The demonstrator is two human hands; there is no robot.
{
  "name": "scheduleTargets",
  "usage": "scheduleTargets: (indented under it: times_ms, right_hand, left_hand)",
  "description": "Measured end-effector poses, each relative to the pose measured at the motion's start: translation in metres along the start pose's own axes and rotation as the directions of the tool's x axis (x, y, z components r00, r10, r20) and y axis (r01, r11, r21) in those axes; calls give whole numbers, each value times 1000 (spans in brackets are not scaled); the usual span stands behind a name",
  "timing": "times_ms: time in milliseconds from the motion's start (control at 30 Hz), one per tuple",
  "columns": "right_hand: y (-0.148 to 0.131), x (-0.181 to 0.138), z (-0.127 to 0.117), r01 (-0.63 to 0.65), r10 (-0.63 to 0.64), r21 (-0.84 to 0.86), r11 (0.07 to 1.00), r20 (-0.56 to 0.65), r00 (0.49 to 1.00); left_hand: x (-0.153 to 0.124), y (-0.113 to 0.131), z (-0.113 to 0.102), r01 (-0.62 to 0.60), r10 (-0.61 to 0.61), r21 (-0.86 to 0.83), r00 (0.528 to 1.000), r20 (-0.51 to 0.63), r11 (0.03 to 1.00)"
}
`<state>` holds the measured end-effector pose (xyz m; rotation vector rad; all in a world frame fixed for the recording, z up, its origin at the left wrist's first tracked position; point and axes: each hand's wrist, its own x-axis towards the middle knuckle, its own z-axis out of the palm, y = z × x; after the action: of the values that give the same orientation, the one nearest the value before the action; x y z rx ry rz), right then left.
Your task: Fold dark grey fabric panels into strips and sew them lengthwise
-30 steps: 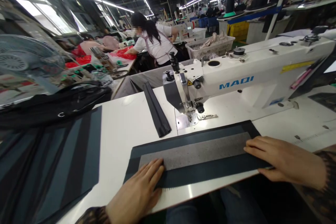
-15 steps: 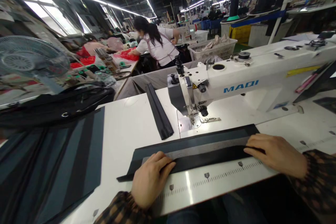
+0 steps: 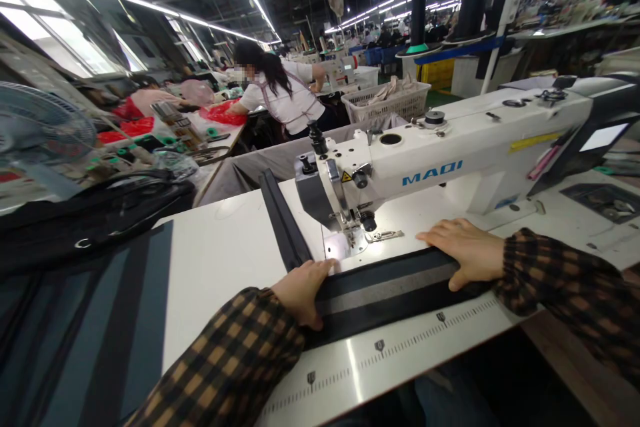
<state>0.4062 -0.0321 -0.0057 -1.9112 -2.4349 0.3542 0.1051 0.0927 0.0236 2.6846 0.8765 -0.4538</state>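
A long dark fabric strip [image 3: 385, 287], folded lengthwise with a grey band showing, lies on the white table in front of the white MAQI sewing machine [image 3: 450, 153]. My left hand [image 3: 303, 290] grips the strip's left end, thumb under and fingers over it. My right hand [image 3: 467, 250] presses down on the strip's right part with fingers together. The needle and presser foot [image 3: 357, 230] stand just behind the strip, between my hands.
A narrow black folded strip [image 3: 283, 220] lies left of the machine head. Dark fabric panels [image 3: 100, 327] and a black bag [image 3: 95, 213] fill the left. A ruler scale [image 3: 400, 343] runs along the table's front edge. Another person works at a far table.
The strip was folded narrower and slid away from me toward the needle. Both hands moved forward with it, and the ruler scale at the front edge became uncovered.
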Motion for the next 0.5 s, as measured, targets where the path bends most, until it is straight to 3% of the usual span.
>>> scheduleTargets:
  times_ms: [100,267,367,500]
  right_hand:
    - [-9,6,-8,49,-48,-26,998,22,999]
    - [-24,-20,5,83,-83,-4,997,8,997]
    - [-29,-38,23,86,-90,-45,995,-101,991]
    - [-33,-50,45,97,-129,-121,988,-297,946]
  left_hand:
    - [2,-1,-3,-115,117,-49,993,27,992]
    - [-23,-9,18,-226,227,-225,974,-22,948]
    - [-32,-7,23,-250,237,-222,968,-81,943]
    - [-51,14,28,-219,207,-165,974,-86,962]
